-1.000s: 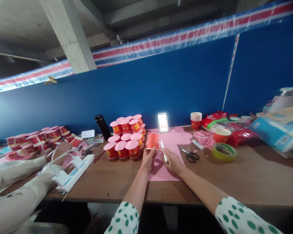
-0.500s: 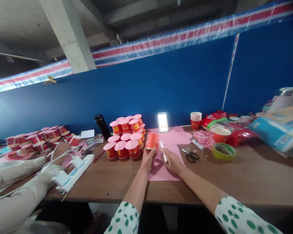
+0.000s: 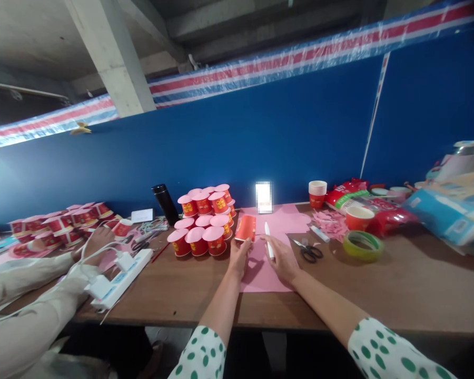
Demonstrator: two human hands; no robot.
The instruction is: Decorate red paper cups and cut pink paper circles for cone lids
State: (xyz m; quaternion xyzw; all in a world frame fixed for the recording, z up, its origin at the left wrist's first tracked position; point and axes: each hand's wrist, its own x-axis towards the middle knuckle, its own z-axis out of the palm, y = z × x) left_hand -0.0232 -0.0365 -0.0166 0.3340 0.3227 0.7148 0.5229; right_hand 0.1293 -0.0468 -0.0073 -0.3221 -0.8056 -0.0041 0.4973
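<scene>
My left hand (image 3: pixel 239 257) is closed on a red paper cup (image 3: pixel 246 228), held upside down on a pink paper sheet (image 3: pixel 261 273). My right hand (image 3: pixel 283 258) grips a white pen (image 3: pixel 268 238) just right of the cup, its tip pointing away from me. A stack of red cups with pink lids (image 3: pixel 204 218) stands directly left of my left hand.
Black scissors (image 3: pixel 307 251), a green tape roll (image 3: pixel 362 245), open red cups (image 3: pixel 357 217) and pink scraps lie to the right. A white power strip (image 3: pixel 118 279) and another person's arms in white sleeves (image 3: pixel 31 284) are at left. A black bottle (image 3: pixel 165 204) stands by the blue wall.
My right hand with the pen has shifted slightly right and away from the cup. The cup has lifted a little in my left hand.
</scene>
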